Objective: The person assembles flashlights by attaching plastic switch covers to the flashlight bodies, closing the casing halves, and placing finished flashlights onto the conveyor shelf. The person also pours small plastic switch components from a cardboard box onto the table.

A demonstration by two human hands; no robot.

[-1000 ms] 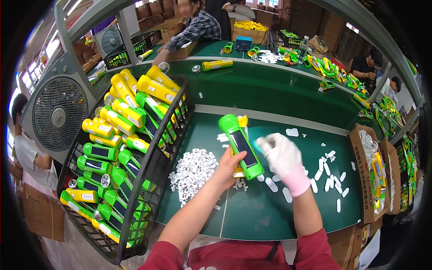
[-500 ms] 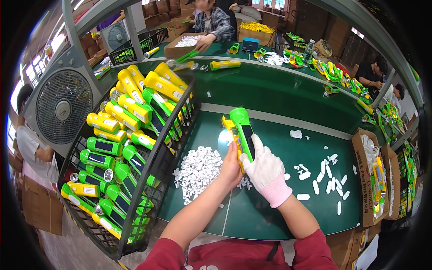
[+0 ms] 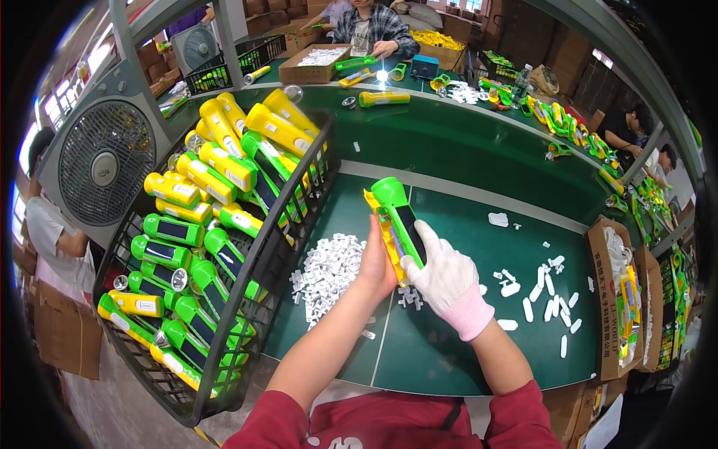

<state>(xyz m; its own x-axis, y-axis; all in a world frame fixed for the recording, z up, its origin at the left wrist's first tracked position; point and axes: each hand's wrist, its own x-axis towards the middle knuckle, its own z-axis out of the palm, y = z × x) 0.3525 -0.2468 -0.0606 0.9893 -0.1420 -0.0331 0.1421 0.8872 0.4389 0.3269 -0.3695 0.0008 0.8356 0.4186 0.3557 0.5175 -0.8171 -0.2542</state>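
Note:
Above the green tabletop, both my hands hold a flashlight (image 3: pixel 393 196) with a green shell half, a dark panel and a yellow shell half. A gap shows between the two halves. My bare left hand (image 3: pixel 379 260) grips the yellow side from the left. On the right, my white-gloved right hand (image 3: pixel 451 283) closes around the lower green half, its thumb and fingers pressing near the panel. A heap of small white plastic parts (image 3: pixel 329 273) lies left of my forearm. Several elongated white pieces (image 3: pixel 540 284) are scattered to the right of the glove.
At left stands a black crate (image 3: pixel 258 280) full of yellow and green flashlights, beside a grey fan (image 3: pixel 105 165). A cardboard box (image 3: pixel 607 299) edges the right side. Across the raised green partition (image 3: pixel 449 161), a person in a checked shirt (image 3: pixel 393 37) handles flashlight parts.
The bright glow beside my flashlight is gone; my hands stay on it, shifted slightly left. Across the partition, the person's hand has moved right, and a bright light now shows there.

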